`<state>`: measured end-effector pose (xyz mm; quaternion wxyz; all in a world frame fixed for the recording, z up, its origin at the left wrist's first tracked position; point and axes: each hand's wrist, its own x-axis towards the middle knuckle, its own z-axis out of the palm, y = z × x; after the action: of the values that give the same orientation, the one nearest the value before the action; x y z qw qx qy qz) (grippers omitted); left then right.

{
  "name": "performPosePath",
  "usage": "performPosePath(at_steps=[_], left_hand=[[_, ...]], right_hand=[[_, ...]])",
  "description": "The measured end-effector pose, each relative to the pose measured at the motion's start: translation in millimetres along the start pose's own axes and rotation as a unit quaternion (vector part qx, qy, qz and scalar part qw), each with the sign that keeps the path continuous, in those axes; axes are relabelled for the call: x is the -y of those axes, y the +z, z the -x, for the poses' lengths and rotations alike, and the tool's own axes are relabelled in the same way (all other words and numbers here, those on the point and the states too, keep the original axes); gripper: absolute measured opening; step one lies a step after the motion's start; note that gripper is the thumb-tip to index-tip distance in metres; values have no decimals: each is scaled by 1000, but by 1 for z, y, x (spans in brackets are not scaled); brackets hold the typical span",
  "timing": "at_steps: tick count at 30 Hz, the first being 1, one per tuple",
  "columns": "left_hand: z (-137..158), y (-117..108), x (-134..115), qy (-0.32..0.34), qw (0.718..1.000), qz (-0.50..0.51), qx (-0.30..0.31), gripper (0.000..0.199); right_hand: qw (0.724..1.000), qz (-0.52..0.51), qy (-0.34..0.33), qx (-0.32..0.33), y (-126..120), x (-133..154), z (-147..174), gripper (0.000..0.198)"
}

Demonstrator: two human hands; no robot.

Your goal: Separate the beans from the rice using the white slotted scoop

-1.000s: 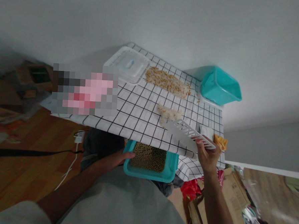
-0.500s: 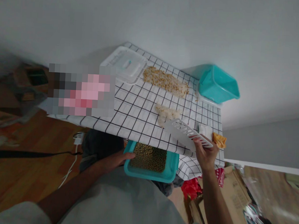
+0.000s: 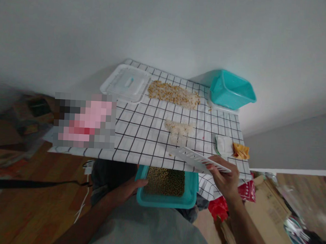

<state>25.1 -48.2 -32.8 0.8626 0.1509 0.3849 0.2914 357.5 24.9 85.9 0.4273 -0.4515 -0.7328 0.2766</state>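
Note:
My right hand [image 3: 225, 178] grips a flat white slotted plastic piece [image 3: 195, 159] by one end, holding it low over the front of the checked tablecloth [image 3: 141, 126]. Just beyond its far end lies a small pile of white grains [image 3: 179, 128]. My left hand [image 3: 130, 187] holds the left rim of a teal tray [image 3: 165, 202] filled with green-brown beans, kept below the table's front edge. A longer heap of mixed yellow and white grains [image 3: 174, 94] lies further back.
A clear lidded box [image 3: 125, 83] sits at the back left, a teal bin [image 3: 231, 91] at the back right by the wall. A white cloth [image 3: 224, 145] and an orange scrap [image 3: 240, 151] lie at the right edge. Cardboard and red bags are on the floor to the right.
The white slotted piece has come back toward the front edge, off the small white grain pile, and lies flatter. The view has shifted; the left hand keeps its hold on the tray.

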Motion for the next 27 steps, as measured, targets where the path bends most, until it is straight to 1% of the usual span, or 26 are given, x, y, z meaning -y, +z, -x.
performPosePath(at_steps=[3,7,10,12,14,16,18,21,23,25,27], left_hand=[[1,-1,-1,-1,1000,-2,-7,61],[4,0,-4,-22,1000,-3,-2,64],[5,1,-5,-20,1000,12,-5,60],[6,1,-6,-13,1000,3,-9,57],[8,0,-6,-13,1000,-7,-14,56],[9,0,-7,-17,1000,-8,-19,57],[10,-1,-7,-21,999,-3,-29,60],[12,-3,-7,-28,999,-8,-40,64],[12,-3,-7,-24,999,-12,-34,63],[12,-2,-8,-15,1000,-13,-21,62],[13,-1,-9,-3,1000,-10,-13,64]], right_hand=[[1000,-21,-11,3,3,1,2,11],[999,-39,-3,27,4,4,6,15],[996,-66,10,56,2,10,10,18],[993,-84,14,76,1,13,11,18],[993,-87,11,82,-2,16,10,16],[997,-53,6,52,-5,15,5,12],[1000,15,17,-20,-8,9,-4,8],[982,98,60,-152,-11,-4,-25,12],[968,108,91,-207,-12,-13,-42,19],[964,99,107,-222,-10,-19,-57,24],[968,94,109,-206,-5,-21,-70,26]])
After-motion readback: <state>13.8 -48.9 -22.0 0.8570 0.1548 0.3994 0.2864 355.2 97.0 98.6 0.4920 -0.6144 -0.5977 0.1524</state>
